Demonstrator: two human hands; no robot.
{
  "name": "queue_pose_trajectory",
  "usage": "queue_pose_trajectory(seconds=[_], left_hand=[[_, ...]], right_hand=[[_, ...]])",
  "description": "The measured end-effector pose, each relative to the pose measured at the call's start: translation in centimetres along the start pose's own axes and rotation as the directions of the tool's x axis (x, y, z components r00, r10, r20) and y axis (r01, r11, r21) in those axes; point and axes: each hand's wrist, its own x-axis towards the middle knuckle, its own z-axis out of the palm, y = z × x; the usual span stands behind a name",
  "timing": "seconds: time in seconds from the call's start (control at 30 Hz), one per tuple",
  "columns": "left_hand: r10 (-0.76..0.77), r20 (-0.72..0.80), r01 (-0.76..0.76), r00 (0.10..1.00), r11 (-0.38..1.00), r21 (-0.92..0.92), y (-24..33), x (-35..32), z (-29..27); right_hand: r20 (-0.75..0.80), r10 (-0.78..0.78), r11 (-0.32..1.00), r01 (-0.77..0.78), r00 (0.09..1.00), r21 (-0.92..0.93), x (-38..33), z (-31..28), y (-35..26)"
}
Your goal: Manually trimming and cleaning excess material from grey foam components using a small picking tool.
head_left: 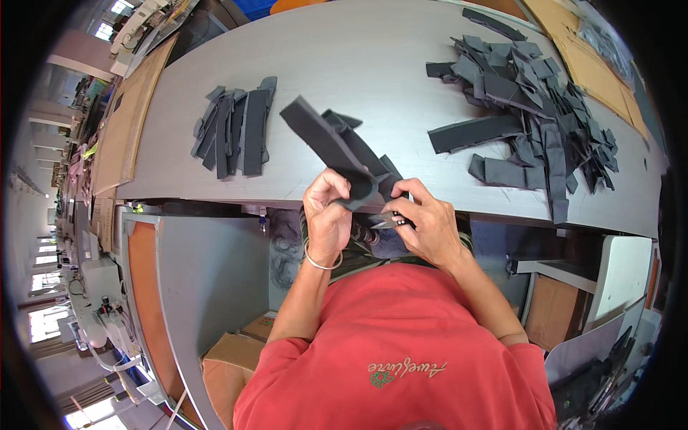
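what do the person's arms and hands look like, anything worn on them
Both hands are bare, no gloves. The left hand has a thin silver bangle at the wrist; the right hand shows no ring or watch. Short red sleeves of a T-shirt end near the elbows, leaving the forearms uncovered.

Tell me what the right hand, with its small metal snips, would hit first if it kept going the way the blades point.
The right hand aims the small metal snips left, at the dark grey fabric strip pinched by the left hand. The strip's lower end likely comes first, then the left fingers; depth is unclear.
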Motion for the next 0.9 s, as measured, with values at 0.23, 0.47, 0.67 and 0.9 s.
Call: queue_pose_trajectory(seconds=[0.23,0.47,0.67,0.9], left_hand=[[0.072,0.088,-0.084,0.993,0.987,0.140,0.1,0.0,-0.3],[0.040,0.085,-0.049,0.996,0.994,0.097,0.7,0.1,-0.3],[-0.011,0.059,0.010,0.998,1.000,0.008,1.2,1.7,-1.1],[0.154,-0.027,-0.108,0.988,0.796,0.596,6.7,7.4,-6.9]], right_hand=[[-0.040,-0.035,0.996,0.038,0.999,0.082,-0.3,-0.2,0.2],[-0.047,-0.003,0.969,0.015,0.999,0.248,0.0,-0.6,0.0],[0.032,-0.007,0.882,-0.009,0.999,0.471,0.5,-1.0,0.1],[-0.124,0.147,0.922,-0.091,0.981,0.375,0.3,-3.4,3.5]])
